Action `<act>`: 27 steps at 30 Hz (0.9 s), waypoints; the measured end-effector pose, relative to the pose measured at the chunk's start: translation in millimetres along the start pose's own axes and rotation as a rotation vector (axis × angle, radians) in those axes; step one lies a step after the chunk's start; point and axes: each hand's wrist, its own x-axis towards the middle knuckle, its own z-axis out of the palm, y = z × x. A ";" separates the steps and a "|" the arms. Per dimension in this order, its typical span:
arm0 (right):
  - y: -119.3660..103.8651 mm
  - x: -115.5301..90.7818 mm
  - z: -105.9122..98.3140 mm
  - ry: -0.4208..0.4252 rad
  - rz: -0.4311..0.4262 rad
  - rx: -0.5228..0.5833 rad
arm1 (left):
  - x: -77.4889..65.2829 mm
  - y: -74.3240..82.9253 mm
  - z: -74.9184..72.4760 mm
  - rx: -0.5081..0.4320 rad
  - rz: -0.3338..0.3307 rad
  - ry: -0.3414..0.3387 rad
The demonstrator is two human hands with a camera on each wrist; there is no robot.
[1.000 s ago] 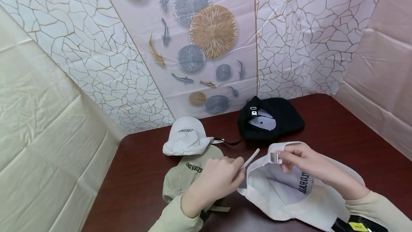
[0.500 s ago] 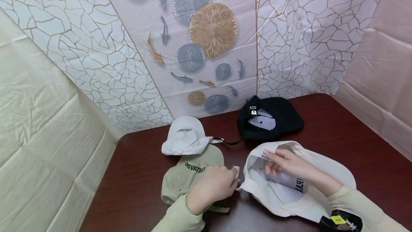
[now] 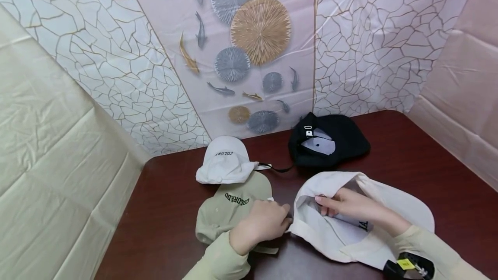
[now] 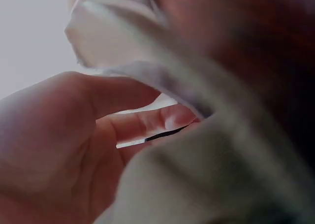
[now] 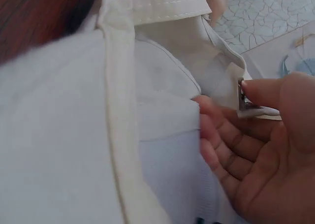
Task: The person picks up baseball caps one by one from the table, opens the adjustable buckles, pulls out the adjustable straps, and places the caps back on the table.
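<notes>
White cap (image 3: 350, 234) at four o'clock, we see its buckle (image 5: 241, 93) newly turned mostly from head view, right hand (image 3: 354, 205) pinching it, left hand (image 3: 265, 221) apparently pinching the strap (image 4: 108, 42) at six, so strap-fitting likely isn't finished.

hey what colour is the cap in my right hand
The cap is off-white, best seen in the head view.

The right forearm (image 3: 385, 217) hides part of the lettering (image 3: 363, 226) on the nearer white cap (image 3: 346, 231)

Head: we look forward-down
Left wrist: close, facing left hand (image 4: 78, 135)
Right wrist: close, sharing head's white cap (image 5: 120, 120)
</notes>
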 end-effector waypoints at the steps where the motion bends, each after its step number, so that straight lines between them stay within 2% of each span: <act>1: -1.2 -2.0 -0.6 0.005 -0.009 -0.022 | 0.1 -1.6 -1.8 -0.004 -0.003 0.043; 4: -6.4 -12.3 -3.6 0.027 -0.034 -0.111 | -0.3 -7.8 -11.6 -0.054 -0.008 0.211; 6: -10.9 -22.0 -5.9 0.042 -0.053 -0.164 | -1.3 -11.8 -21.0 -0.109 0.014 0.304; 7: -13.0 -27.2 -7.2 0.050 -0.065 -0.186 | -2.1 -13.2 -26.0 -0.140 0.036 0.330; 9: -16.9 -38.2 -9.7 0.053 -0.092 -0.208 | -3.4 -14.5 -34.4 -0.195 0.104 0.340; 11: -19.4 -48.8 -10.9 0.059 -0.143 -0.236 | -4.9 -13.0 -39.5 -0.221 0.184 0.303; 13: -20.4 -59.7 -11.9 0.067 -0.186 -0.283 | -6.0 -9.0 -38.4 -0.213 0.251 0.235; 15: -19.2 -71.5 -12.8 0.048 -0.174 -0.337 | -7.3 -3.7 -34.1 -0.213 0.295 0.140; 18: -11.4 -85.3 -11.0 0.015 -0.158 -0.462 | -9.4 2.4 -22.5 -0.185 0.308 0.008; 21: 2.5 -95.5 -9.0 -0.043 -0.113 -0.554 | -10.7 7.4 -14.5 -0.158 0.314 -0.075; 23: 13.0 -100.7 -7.5 -0.069 -0.082 -0.548 | -10.8 10.1 -12.0 -0.139 0.315 -0.101; 25: 22.0 -104.0 -6.9 -0.102 -0.018 -0.481 | -10.3 12.5 -10.2 -0.129 0.313 -0.125; 27: 30.9 -106.1 -7.3 -0.086 -0.016 -0.446 | -8.1 15.0 -8.0 -0.120 0.313 -0.143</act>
